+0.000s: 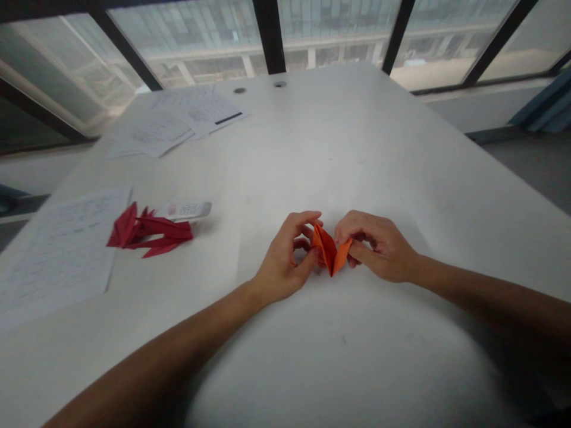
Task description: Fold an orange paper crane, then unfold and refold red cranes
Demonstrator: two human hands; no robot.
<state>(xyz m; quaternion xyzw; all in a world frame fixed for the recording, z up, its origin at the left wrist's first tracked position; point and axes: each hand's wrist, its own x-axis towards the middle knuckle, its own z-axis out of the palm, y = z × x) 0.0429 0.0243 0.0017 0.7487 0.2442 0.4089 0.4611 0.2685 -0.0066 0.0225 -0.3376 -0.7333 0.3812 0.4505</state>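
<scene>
Orange origami paper (329,249), folded into a narrow V w/ pointed bottom, held up just above the white table (357,148), roughly centre-front of the person. Both hands pinch it, fingers close together on the paper: L hand (285,258) on the left flap, R hand (379,246) on the right, thumb and fingertips clamped, though the L thumb partly hides the fold.

Risks: thin paper, so a hard pinch could dent or crumple the flaps, or leave a stray crease. Uneven pull between hands could skew the V or tear at the point. If either grip slips, the flaps could spring apart, w/ any soft fold loosening.

Left of the hands, well apart, a red folded paper shape (149,232) with spiky points lies beside a white remote-like device (184,210), touching or nearly so. Printed sheet (57,249) sits just left of the red piece; more loose printed sheets (178,119) lie at the far end. Low risk of snagging these unless elbows drift left.
</scene>
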